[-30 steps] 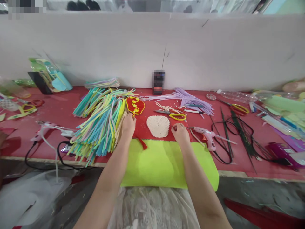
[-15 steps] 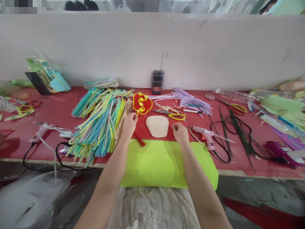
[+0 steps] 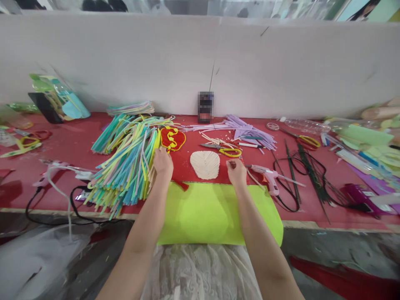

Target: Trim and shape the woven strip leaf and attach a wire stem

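My left hand (image 3: 163,162) is closed at the lower edge of a red ornament with yellow trim (image 3: 173,139), beside a big pile of coloured foam strips (image 3: 125,162). A red tassel (image 3: 181,184) trails from under that hand. My right hand (image 3: 236,171) rests on the red mat (image 3: 187,166) with its fingers curled in a pinch; what they hold is too small to make out. Between the hands lies a cream leaf-shaped piece (image 3: 205,164). A yellow-green foam sheet (image 3: 218,212) lies under both wrists and hangs over the table edge.
A pink glue gun (image 3: 269,176) lies just right of my right hand. Yellow-handled scissors (image 3: 223,149) and purple strips (image 3: 250,131) lie behind the leaf. Black cables and green wires (image 3: 300,171) are at the right, and another glue gun (image 3: 56,171) at the left. A white wall backs the table.
My left hand tipped the red ornament up and to the right, then brought it back left against the strip pile. My right hand has barely moved.
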`<state>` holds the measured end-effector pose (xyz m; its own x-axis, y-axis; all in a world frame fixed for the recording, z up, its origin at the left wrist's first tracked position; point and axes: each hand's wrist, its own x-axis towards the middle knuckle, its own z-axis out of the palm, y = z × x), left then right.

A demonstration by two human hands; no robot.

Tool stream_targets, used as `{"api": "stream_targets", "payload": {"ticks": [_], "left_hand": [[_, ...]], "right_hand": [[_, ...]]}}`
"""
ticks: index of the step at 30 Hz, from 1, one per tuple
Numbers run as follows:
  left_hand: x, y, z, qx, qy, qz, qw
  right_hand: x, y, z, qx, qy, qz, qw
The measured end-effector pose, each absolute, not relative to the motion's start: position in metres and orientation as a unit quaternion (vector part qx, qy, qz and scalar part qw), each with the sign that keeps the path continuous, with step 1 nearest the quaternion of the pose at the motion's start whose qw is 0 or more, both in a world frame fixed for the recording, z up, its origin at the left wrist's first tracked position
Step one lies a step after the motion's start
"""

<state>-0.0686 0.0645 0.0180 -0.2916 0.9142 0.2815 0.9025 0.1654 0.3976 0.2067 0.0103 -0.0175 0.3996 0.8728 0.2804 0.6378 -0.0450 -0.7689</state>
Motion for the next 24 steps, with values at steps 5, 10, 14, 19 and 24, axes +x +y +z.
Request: {"api": "stream_targets", "payload": {"ticks": [5, 10, 14, 19, 24], "left_hand": [[-0.051, 0.054, 0.023, 0.636, 0.663, 0.391, 0.057], [-0.020, 0.047, 0.016, 0.662, 0.482, 0.412, 0.399], [-0.011, 0.045, 0.010, 0.635, 0.440, 0.427, 0.470], [-0.019, 0.045, 0.007, 0.709, 0.452, 0.408, 0.356], [-0.020, 0.044, -0.003, 0.713, 0.612, 0.324, 0.108]], "right_hand": [[0.189, 0.008, -0.001, -0.621, -0.479, 0.312, 0.536], [0.157, -0.004, 0.010, -0.477, -0.483, 0.532, 0.506], [0.146, -0.015, 0.015, -0.428, -0.532, 0.588, 0.433], [0.155, -0.012, 0.008, -0.426, -0.503, 0.599, 0.454], [0.174, 0.008, -0.013, -0.545, -0.398, 0.432, 0.598]]}}
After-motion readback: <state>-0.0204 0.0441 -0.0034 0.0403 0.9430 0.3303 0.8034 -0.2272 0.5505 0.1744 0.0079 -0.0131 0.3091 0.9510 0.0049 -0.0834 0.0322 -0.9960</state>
